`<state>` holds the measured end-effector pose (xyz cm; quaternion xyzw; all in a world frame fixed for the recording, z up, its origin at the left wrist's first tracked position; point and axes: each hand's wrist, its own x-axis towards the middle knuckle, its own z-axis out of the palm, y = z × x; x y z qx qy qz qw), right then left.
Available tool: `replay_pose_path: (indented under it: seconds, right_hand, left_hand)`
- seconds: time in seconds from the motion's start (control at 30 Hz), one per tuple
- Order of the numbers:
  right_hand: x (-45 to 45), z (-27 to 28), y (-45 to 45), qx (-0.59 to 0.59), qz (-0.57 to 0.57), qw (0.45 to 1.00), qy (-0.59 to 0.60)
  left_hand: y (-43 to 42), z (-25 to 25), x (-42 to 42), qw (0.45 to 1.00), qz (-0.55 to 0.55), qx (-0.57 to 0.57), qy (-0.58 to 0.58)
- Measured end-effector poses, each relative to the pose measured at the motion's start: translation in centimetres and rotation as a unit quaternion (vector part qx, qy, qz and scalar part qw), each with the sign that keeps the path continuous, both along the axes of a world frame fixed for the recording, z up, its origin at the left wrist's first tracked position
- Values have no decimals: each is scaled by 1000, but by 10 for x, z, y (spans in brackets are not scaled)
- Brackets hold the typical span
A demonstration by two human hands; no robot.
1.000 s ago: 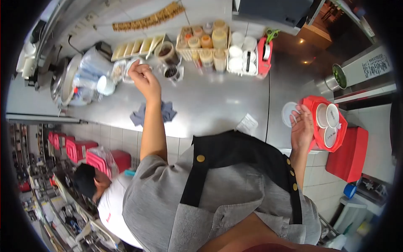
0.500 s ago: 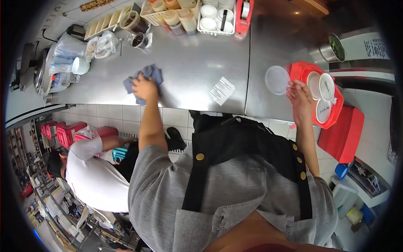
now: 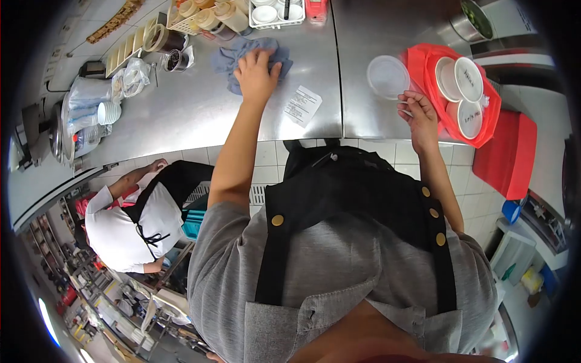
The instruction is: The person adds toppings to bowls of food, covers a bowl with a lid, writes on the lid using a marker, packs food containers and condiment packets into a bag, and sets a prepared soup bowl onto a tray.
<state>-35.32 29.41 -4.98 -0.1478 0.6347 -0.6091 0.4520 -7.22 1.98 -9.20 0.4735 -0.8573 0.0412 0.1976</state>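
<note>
My left hand (image 3: 257, 75) presses down on a crumpled blue-grey cloth (image 3: 227, 60) on the steel counter, fingers spread over it and gripping it. To the right of that hand lies a printed paper slip (image 3: 303, 106). Over the counter's right part, my right hand (image 3: 419, 112) is empty, its fingers loosely bent and apart. Its fingertips are close to the rim of a clear round plastic lid (image 3: 387, 75); whether they touch it I cannot tell. Beside this hand, a red plastic bag (image 3: 422, 63) holds several white lidded tubs (image 3: 468, 80) with handwriting on top.
Squeeze bottles (image 3: 233, 18) and a white basket (image 3: 277, 24) of small white cups line the back. A dark-filled cup (image 3: 177, 60) and stacked paper cups (image 3: 109, 113) stand left. A metal pot (image 3: 472, 23) is at back right. A person in white (image 3: 136, 221) stands at lower left.
My left hand has slid the cloth rightward and away from me, close to the slip and bottles. My right hand stays near the lid, fingers more bent. The other person has turned and shifted.
</note>
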Motion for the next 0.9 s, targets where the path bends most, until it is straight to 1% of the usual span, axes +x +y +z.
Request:
replay_pose_path:
  seconds: [0.03, 0.07, 0.1, 0.13, 0.17, 0.2, 0.27, 0.33, 0.4, 0.43, 0.5, 0.53, 0.57, 0.6, 0.63, 0.67, 0.7, 0.73, 0.77, 0.8, 0.83, 0.87, 0.9]
  right_hand:
    - [-1, -4, 5, 9, -13, 1000, -3]
    - [-4, -8, 8, 18, -24, 1000, -6]
    - [-4, -15, 12, 30, -25, 999, -18]
    - [-2, -19, 14, 31, -28, 999, -23]
    - [1, -22, 16, 44, -16, 998, -33]
    - [5, -25, 18, 56, -6, 997, -43]
    - [13, -34, 18, 65, 9, 996, -56]
    - [24, -39, 15, 73, 28, 995, -67]
    - [35, -44, 8, 53, 62, 995, -60]
    - [39, -47, 3, 65, 95, 993, -40]
    - [49, -41, -6, 78, 136, 987, 33]
    - [54, -35, -12, 83, 182, 976, 89]
    - [64, -32, -18, 72, 183, 972, 128]
    - [69, -35, -23, 49, 192, 974, 111]
    - [74, -36, -26, 52, 200, 975, 79]
    - [79, -42, -33, 47, 211, 975, 49]
    - [88, -27, -43, 50, 237, 969, 38]
    - [99, -28, -54, 14, 290, 954, 74]
    - [108, -24, -63, 13, 343, 936, 80]
    - [127, -26, -77, -10, 386, 919, 78]
    - [143, -28, -83, -56, 417, 901, 100]
    - [152, -25, -87, -98, 438, 885, 122]
    - [168, -17, -98, -152, 501, 839, 150]
  left_hand:
    - [2, -13, 10, 980, -35, 191, 48]
    - [6, -26, 18, 920, -66, 374, 94]
    - [15, -48, 29, 920, -68, 376, 89]
    - [25, -74, 42, 914, -64, 374, 145]
    - [32, -85, 51, 905, -61, 371, 199]
    - [39, -82, 55, 905, -63, 373, 193]
    - [64, -75, 63, 921, -20, 319, 223]
    - [84, -53, 64, 927, -1, 312, 209]
    - [101, -37, 62, 975, -60, 207, 57]
    - [111, -41, 64, 980, -55, 181, -55]
    - [122, -46, 69, 982, -25, 176, -62]
    - [125, -49, 71, 981, -1, 192, 15]
    - [130, -34, 73, 967, 14, 238, 87]
    - [131, -57, 87, 963, -4, 241, 119]
    - [143, -63, 93, 958, -1, 217, 186]
    - [152, -80, 96, 922, 48, 285, 260]
    - [162, -85, 96, 860, 71, 368, 346]
    - [166, -64, 96, 778, 134, 485, 377]
    - [174, -83, 93, 746, 85, 465, 469]
    - [181, -46, 95, 673, 89, 534, 504]
    - [192, -1, 95, 604, 97, 573, 545]
    - [202, 9, 91, 545, 91, 590, 589]
    - [210, 27, 90, 501, 87, 581, 636]
